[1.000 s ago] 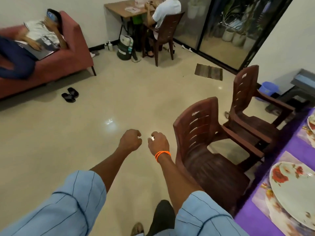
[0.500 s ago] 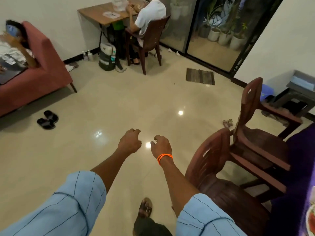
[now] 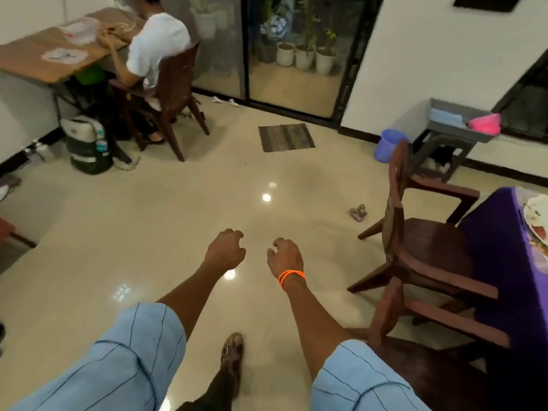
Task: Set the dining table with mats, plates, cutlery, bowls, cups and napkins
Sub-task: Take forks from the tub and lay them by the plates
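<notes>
Two brown chairs [image 3: 427, 250] [image 3: 415, 360] are seen beside the purple dining table [image 3: 501, 262], on which one plate [image 3: 536, 215] is counted. A third chair [image 3: 175, 93] is occupied far from that table. Three white plant pots [image 3: 305, 56] are counted.

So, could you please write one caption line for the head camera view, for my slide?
Both hands, left and right, loosely curled and empty, beside brown chairs at the purple-covered table.

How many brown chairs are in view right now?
3. One at the far desk with a person sitting in it, one beside the purple table, and one at the bottom right, cut off by the frame. Others may be out of view.
</notes>
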